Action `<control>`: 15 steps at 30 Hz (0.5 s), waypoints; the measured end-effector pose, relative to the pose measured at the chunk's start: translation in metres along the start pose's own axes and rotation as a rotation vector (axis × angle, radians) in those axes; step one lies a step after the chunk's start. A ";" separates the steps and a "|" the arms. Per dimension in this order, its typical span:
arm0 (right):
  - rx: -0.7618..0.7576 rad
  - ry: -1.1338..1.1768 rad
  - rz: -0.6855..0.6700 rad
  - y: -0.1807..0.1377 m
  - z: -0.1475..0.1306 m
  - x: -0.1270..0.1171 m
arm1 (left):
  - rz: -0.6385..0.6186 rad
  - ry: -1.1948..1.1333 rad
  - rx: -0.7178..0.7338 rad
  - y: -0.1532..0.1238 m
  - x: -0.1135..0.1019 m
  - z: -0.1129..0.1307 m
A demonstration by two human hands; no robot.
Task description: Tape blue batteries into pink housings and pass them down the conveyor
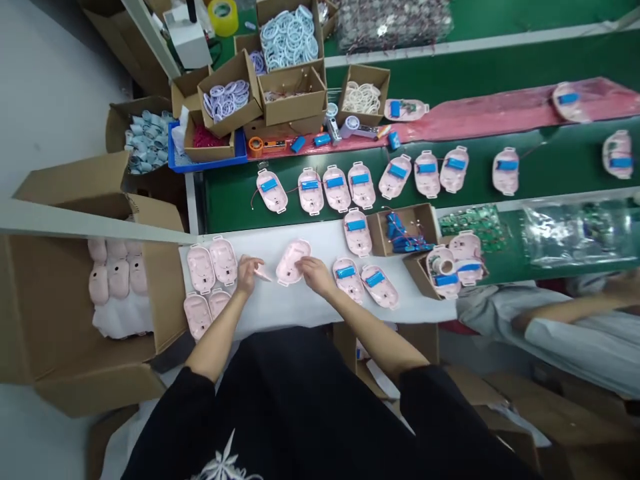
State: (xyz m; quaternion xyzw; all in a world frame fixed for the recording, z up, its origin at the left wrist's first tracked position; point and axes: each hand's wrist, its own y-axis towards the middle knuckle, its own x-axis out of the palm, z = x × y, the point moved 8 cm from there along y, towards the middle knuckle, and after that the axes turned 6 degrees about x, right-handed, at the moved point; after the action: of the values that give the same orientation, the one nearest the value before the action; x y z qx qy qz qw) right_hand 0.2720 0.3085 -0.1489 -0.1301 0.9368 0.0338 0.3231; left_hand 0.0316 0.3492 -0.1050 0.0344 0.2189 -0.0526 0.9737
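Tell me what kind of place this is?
Likely a small-electronics assembly line. Rows of pink oval plastic shells fitted with blue battery cells lie along a green conveyor belt, brown cardboard boxes of white plastic rings stand behind, and green circuit boards lie alongside.

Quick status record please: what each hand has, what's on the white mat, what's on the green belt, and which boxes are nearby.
left hand: holds a small pink piece, beside four empty pink shells
right hand: on an empty pink shell on the white mat
mat, right side: shells with blue batteries
green belt: row of battery-fitted shells
boxes: battery box; large carton of pink shells
co-worker: sleeve at right
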 end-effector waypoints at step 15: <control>0.413 0.017 0.030 -0.029 0.060 0.036 | -0.628 0.615 0.090 -0.081 0.062 -0.044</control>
State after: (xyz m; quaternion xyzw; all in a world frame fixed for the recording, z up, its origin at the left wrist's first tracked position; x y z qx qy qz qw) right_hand 0.2884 0.2810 -0.2178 -0.0475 0.9283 -0.1551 0.3345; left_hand 0.0589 0.2675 -0.1747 0.0226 0.4959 -0.3429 0.7975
